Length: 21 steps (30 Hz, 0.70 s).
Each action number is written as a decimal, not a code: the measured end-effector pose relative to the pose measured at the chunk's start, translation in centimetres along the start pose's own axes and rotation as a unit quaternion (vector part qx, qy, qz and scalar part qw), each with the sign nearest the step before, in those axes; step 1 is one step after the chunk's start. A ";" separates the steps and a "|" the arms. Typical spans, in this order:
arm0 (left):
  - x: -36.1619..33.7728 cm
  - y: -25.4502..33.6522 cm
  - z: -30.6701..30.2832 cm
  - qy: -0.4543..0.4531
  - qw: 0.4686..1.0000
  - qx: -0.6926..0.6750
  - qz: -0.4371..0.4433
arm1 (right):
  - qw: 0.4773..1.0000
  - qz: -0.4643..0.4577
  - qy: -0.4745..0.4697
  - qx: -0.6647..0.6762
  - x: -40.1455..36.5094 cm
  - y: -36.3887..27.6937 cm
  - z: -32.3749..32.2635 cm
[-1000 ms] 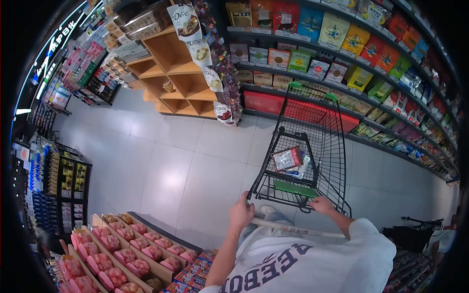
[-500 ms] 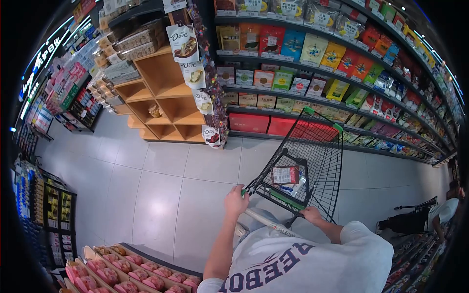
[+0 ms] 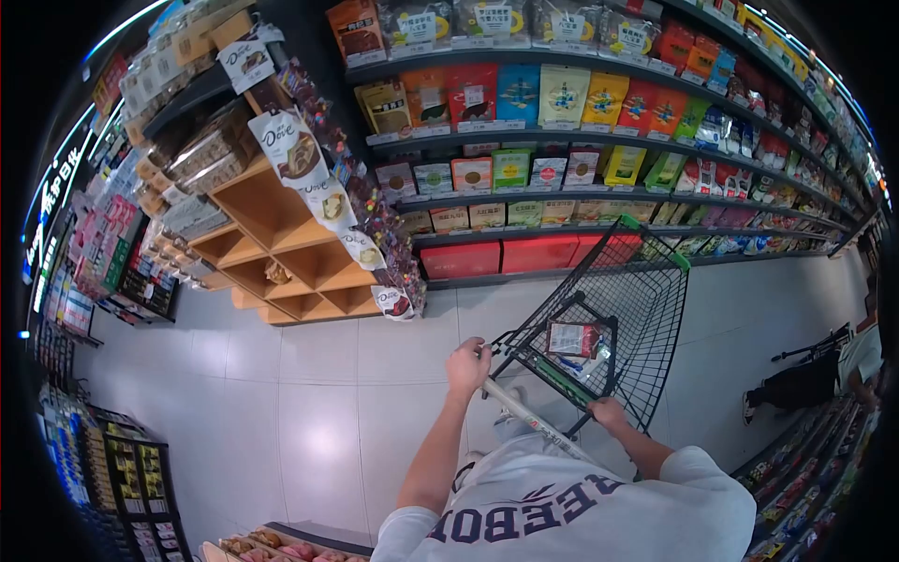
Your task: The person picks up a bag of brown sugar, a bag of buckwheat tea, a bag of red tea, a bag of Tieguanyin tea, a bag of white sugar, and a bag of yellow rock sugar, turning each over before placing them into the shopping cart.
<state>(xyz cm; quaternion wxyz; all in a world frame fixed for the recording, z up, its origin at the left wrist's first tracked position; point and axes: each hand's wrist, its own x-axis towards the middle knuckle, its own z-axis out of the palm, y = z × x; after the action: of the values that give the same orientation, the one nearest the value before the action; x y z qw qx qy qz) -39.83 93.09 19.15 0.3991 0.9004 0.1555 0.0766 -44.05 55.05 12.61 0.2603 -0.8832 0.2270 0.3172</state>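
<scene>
A black wire shopping cart (image 3: pixel 646 309) with green trim stands in front of me. My left hand (image 3: pixel 468 365) is closed at the near left corner of the cart, beside the end of its pale handle bar (image 3: pixel 534 421). At the near right side, my right hand (image 3: pixel 609 413) has its fingers wrapped on the cart frame; the fingertips are partly hidden. Inside the cart's upper section lies a red-and-white package (image 3: pixel 573 339), with a clear and blue plastic pack (image 3: pixel 585 363) next to it.
Long shelves of bagged goods (image 3: pixel 562 98) run along the far side, red boxes (image 3: pixel 538 253) at floor level. To the left stands a wooden display rack (image 3: pixel 281 220) with Dove bags (image 3: pixel 290 150). Another person (image 3: pixel 796 384) is at the right. Pink-wrapped goods (image 3: pixel 300 551) sit at the bottom edge.
My view has turned, so the shelves and rack sit further left and tilted. The cart and both hands appear slightly further right. The pink goods have mostly dropped out of view.
</scene>
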 end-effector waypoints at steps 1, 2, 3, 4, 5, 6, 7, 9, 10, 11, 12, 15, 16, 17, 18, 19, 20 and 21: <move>1.2 -0.2 1.0 0.008 0.999 -0.035 -0.006 | 1.000 0.005 0.001 0.000 0.7 -0.3 -0.2; 2.5 -0.9 2.4 0.017 0.997 -0.070 -0.012 | 1.000 0.010 0.003 -0.001 1.7 -0.9 -0.5; 3.6 -1.4 3.6 0.025 0.994 -0.105 -0.020 | 1.000 0.015 0.003 -0.003 2.4 -1.2 -0.9; 4.7 -1.3 4.3 0.011 0.991 -0.132 -0.036 | 1.000 0.015 0.009 0.009 2.6 -1.8 -1.5; 5.6 -1.3 5.0 -0.003 0.986 -0.159 -0.054 | 1.000 0.015 0.015 0.020 2.5 -2.5 -2.1; 6.4 -0.9 5.5 -0.016 0.980 -0.186 -0.073 | 0.999 0.014 0.020 0.029 2.5 -2.9 -2.8; 7.2 -0.4 6.0 -0.033 0.974 -0.210 -0.076 | 0.999 0.016 0.031 0.031 2.9 -3.0 -3.3; 8.5 0.0 7.2 -0.056 0.960 -0.259 -0.092 | 0.999 0.013 0.047 0.021 4.0 -3.5 -4.2; 9.0 0.0 7.9 -0.053 0.967 -0.240 -0.067 | 0.998 0.006 0.056 0.039 4.6 -3.5 -4.7; 9.6 0.1 8.6 -0.048 0.973 -0.221 -0.041 | 0.996 -0.002 0.064 0.058 5.3 -3.4 -5.0; 10.3 0.1 9.1 -0.044 0.979 -0.200 -0.016 | 0.994 -0.010 0.073 0.077 5.7 -3.5 -5.4; 11.6 3.0 8.2 -0.077 0.986 -0.146 -0.013 | 0.990 -0.006 0.098 0.102 5.5 -4.8 -6.9; 12.2 3.3 8.1 -0.085 0.986 -0.142 -0.003 | 0.991 -0.004 0.100 0.091 6.3 -4.5 -6.9; 12.8 3.7 8.1 -0.093 0.988 -0.127 0.006 | 0.990 -0.007 0.111 0.088 7.0 -4.3 -7.0; 13.4 4.0 8.1 -0.102 0.989 -0.110 0.015 | 0.989 -0.010 0.123 0.086 7.7 -4.2 -6.9; 14.0 4.3 7.9 -0.112 0.989 -0.093 0.024 | 0.987 -0.012 0.134 0.085 8.3 -3.9 -6.8; 14.7 4.5 7.8 -0.128 0.987 -0.092 0.033 | 0.986 -0.009 0.146 0.078 9.0 -3.7 -6.6; 15.4 4.6 7.6 -0.145 0.985 -0.090 0.041 | 0.985 -0.021 0.150 0.076 9.1 -4.2 -7.0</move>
<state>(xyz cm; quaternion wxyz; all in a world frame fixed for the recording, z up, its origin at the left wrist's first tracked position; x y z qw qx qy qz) -22.33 90.11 17.67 0.4932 0.8680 0.0519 -0.0249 -32.27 51.90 12.37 0.2966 -0.9031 0.2681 0.1568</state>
